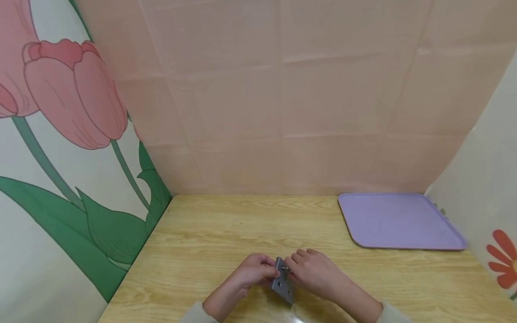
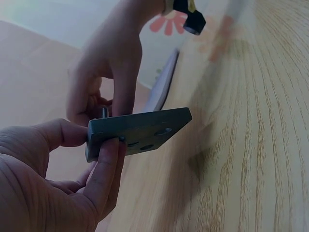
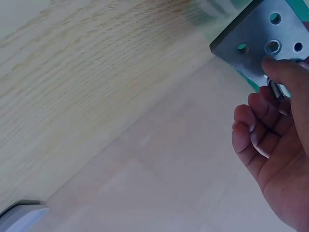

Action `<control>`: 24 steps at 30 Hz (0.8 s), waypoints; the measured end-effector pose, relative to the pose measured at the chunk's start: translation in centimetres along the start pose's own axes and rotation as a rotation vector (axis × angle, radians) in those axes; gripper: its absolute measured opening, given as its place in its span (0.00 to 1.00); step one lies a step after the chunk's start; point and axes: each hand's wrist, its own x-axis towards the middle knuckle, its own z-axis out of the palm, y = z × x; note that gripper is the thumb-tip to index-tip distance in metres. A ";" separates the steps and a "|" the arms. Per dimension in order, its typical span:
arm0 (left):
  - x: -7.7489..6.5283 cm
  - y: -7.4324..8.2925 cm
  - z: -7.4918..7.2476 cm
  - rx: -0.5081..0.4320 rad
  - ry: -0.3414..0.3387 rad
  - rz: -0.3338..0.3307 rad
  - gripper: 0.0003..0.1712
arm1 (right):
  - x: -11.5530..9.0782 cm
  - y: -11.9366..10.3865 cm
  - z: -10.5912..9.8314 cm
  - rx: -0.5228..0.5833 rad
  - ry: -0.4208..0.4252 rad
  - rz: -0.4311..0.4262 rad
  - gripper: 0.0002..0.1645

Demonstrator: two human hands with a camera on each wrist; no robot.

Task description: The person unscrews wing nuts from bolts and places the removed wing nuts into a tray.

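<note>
A grey metal plate (image 1: 284, 289) with several round holes is held tilted above the table, in front of the person. The left hand (image 1: 252, 271) pinches one end of it; in the left wrist view its fingertips press on the plate's holed face (image 2: 137, 129). On the other side, the right hand (image 1: 317, 273) has its thumb and curled fingers at a small metal bolt (image 3: 276, 90), which stands out from the plate near its edge. The bolt's far end is hidden by the plate and fingers. In the right wrist view, a raised ring surrounds the plate's middle hole (image 3: 273, 47).
A purple tray (image 1: 400, 220) lies at the back right of the wood-grain table (image 1: 218, 224). Behind stands a pinkish wall covering (image 1: 278, 98). A tulip-patterned panel (image 1: 76, 94) borders the left side. A shiny object (image 1: 297, 319) shows at the bottom edge, its kind unclear.
</note>
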 end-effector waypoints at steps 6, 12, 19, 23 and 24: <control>-0.1 0.0 -0.1 -0.002 -0.008 0.023 0.11 | -0.1 0.0 0.2 0.037 0.012 0.032 0.17; -0.2 0.1 -0.1 -0.031 -0.016 0.035 0.11 | -0.1 0.0 -0.5 0.251 -0.079 0.223 0.20; -0.2 0.0 -0.1 -0.022 -0.001 0.031 0.12 | 0.3 0.2 -0.7 0.847 -0.306 0.599 0.28; -0.2 -0.1 0.0 -0.022 0.004 0.032 0.12 | 0.3 0.2 -0.6 1.155 -0.400 0.780 0.36; -0.2 -0.1 0.0 -0.022 0.002 0.031 0.12 | 0.4 0.2 -0.6 1.202 -0.411 0.817 0.37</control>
